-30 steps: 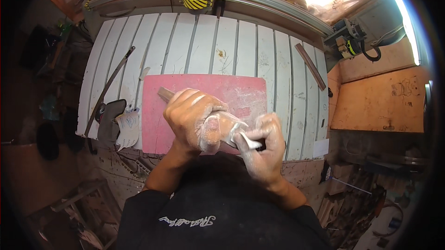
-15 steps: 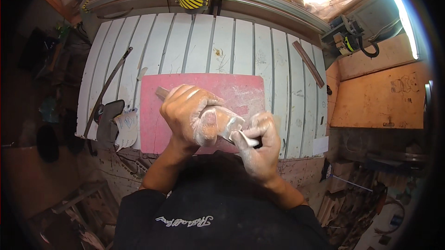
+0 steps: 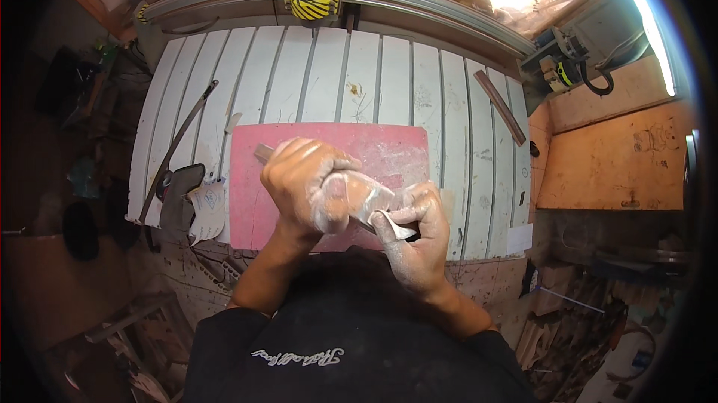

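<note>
I judge work continuing, grips unchanged: left hand (image 3: 301, 185) clasps brown, wood-like bar (image 3: 262, 152); right hand (image 3: 421, 252) pinches folded white sheet (image 3: 396, 227).

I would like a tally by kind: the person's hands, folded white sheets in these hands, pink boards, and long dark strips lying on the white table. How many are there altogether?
Left hand and right hand: 2
Folded white sheet, in the right hand: 1
Pink board: 1
Left dark strip and right dark strip: 2
Total: 6
</note>
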A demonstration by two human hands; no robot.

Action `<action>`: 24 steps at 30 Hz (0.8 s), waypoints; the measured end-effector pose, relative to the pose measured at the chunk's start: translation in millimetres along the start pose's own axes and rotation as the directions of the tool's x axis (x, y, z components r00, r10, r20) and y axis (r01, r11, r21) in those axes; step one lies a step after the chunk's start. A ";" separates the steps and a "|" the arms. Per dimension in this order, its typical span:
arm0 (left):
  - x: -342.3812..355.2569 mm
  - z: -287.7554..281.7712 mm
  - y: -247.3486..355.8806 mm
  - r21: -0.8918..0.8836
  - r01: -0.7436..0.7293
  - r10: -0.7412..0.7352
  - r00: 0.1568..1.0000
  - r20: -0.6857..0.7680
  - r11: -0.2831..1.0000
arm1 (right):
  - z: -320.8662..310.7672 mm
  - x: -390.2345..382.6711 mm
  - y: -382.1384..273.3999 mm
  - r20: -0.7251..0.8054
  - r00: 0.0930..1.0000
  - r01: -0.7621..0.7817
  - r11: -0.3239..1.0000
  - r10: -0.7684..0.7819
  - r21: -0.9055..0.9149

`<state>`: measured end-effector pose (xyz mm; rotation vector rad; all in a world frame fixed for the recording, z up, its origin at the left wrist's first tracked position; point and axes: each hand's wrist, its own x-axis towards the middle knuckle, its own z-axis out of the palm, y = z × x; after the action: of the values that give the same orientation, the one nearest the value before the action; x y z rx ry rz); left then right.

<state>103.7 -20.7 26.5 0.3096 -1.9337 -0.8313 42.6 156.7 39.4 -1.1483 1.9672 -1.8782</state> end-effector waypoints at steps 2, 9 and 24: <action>-3.1 2.7 1.9 -0.025 -0.030 0.028 0.999 -0.042 0.999 | 2.4 10.8 7.7 -0.017 1.000 0.018 1.000 -0.018 0.019; 1.9 3.2 1.7 -0.019 -0.014 0.014 1.000 -0.026 1.000 | 0.4 6.9 7.2 -0.002 0.998 0.062 0.998 -0.062 0.017; 3.8 5.1 0.2 -0.009 -0.021 0.020 1.000 -0.013 1.000 | 2.1 12.6 1.3 -0.021 0.995 0.093 0.996 -0.093 0.009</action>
<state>97.4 -20.5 27.7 0.2885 -1.9170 -0.8228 34.9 147.0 42.4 -1.2430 1.9445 -1.9494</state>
